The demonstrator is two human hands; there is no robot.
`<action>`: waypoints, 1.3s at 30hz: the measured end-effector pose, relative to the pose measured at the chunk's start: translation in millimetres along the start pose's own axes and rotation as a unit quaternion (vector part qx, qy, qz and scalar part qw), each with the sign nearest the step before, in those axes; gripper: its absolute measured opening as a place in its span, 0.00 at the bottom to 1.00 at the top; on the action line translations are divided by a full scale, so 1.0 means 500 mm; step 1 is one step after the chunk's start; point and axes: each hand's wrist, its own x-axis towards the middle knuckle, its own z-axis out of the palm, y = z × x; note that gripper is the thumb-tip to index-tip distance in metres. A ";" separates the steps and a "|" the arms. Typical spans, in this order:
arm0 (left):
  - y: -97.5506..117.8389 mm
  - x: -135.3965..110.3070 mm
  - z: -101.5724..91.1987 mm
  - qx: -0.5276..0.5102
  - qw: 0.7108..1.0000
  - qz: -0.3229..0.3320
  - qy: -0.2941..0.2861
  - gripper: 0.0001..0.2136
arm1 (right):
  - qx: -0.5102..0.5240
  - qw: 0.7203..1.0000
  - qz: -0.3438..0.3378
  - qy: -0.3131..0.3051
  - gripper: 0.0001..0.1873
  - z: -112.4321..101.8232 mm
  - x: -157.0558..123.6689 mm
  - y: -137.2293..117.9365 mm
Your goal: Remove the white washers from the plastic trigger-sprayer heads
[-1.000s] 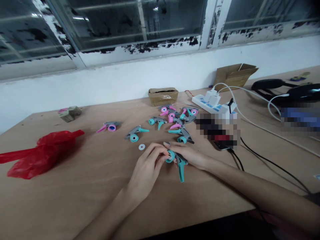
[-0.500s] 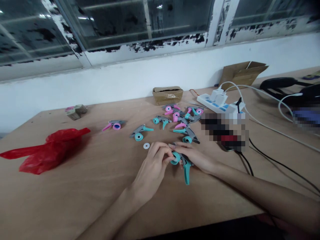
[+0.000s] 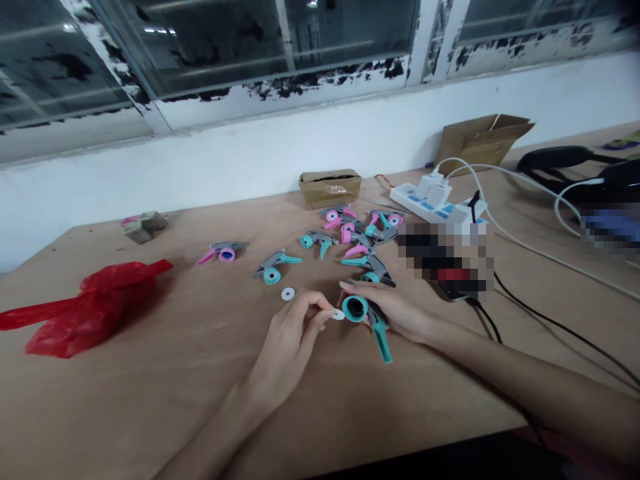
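My left hand (image 3: pixel 295 337) pinches a small white washer (image 3: pixel 339 315) between thumb and fingertips, just left of a teal collar. That collar belongs to a grey and teal trigger spray head (image 3: pixel 381 337), which my right hand (image 3: pixel 395 308) grips from behind. The collar's dark opening faces me, and the teal trigger points down. Another white washer (image 3: pixel 287 294) lies flat on the table beyond my left hand. Past my hands are several more spray heads, among them a teal one (image 3: pixel 274 265) with a white disc in its collar and a pink one (image 3: pixel 223 252) with a blue inside.
A red plastic bag (image 3: pixel 100 300) lies at the left, with small greyish blocks (image 3: pixel 143 227) behind it. By the wall stand a small cardboard box (image 3: pixel 330 189) and a larger open carton (image 3: pixel 483 143). A white power strip (image 3: pixel 425 203) and cables occupy the right side.
My left hand has drawn back left from the collar, and the white washer in its fingertips now shows. The spray head's collar has turned to reveal its dark opening. The view has shifted slightly.
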 end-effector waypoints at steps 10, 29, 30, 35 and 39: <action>-0.046 0.017 -0.001 0.140 0.990 -0.026 0.002 0.06 | -0.302 0.940 -0.154 0.026 0.15 0.004 -0.021 -0.012; -0.236 0.088 -0.190 0.290 0.911 -0.193 0.219 0.14 | -0.664 0.667 -0.339 -0.004 0.15 0.074 0.007 -0.037; -0.247 0.095 -0.191 0.298 0.906 -0.201 0.223 0.16 | -0.678 0.655 -0.334 -0.001 0.17 0.084 0.014 -0.031; -0.285 0.134 -0.176 0.322 0.886 -0.227 0.244 0.18 | -0.673 0.674 -0.303 0.026 0.11 0.102 0.045 0.002; -0.299 0.145 -0.185 0.314 0.884 -0.223 0.265 0.13 | -0.626 0.731 -0.273 0.004 0.06 0.090 0.056 0.002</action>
